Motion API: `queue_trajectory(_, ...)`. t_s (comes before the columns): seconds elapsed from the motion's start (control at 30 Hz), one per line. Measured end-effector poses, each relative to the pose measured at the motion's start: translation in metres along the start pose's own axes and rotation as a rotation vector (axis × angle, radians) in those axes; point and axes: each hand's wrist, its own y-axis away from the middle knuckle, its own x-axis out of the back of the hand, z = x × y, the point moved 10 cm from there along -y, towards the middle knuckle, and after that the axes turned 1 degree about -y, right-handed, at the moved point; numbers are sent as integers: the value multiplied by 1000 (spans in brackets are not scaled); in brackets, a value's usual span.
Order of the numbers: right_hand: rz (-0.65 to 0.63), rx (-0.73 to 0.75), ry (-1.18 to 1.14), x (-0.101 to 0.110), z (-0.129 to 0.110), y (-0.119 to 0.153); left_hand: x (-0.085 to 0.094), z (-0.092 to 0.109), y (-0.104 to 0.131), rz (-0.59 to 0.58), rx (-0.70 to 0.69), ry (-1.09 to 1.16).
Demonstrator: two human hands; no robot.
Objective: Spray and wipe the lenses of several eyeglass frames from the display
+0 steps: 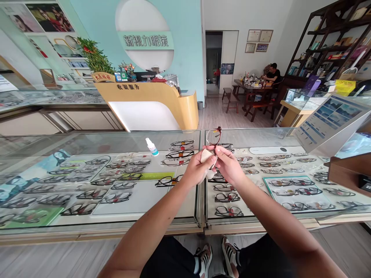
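Both my hands meet above the glass display case. My left hand [198, 166] is closed round a pale cloth [207, 156], which bunches between the hands and hangs down below them. Beside it, my right hand [228, 164] pinches a pair of dark red glasses [213, 137]. One lens of the glasses points up above my fingers; the rest is hidden by the hands and cloth. A white spray bottle [152, 147] with a blue label stands on the glass top, to the left of my hands.
Rows of glasses [171, 180] lie inside the glass display case [124, 227]. A slanted information stand [333, 123] and a brown tray [350, 172] are at the right. Behind are a counter [185, 112] and a person [273, 75] seated at a wooden table.
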Motion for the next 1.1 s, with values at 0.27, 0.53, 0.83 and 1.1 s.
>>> queue_trajectory(0.27, -55, 28, 75, -8, -3, 2, 12, -6, 1, 135, 28, 19)
queue_trajectory(0.53, 29, 172, 90, 24, -39, -7, 44, 2, -6, 324, 3, 76)
queue_trajectory(0.83, 23, 177, 62, 45, -52, -17, 131, 59, -6, 542, -210, -40)
queue_trajectory(1.1, 90, 137, 126, 55, -58, -16, 202, 60, -1, 733, 149, -1121)
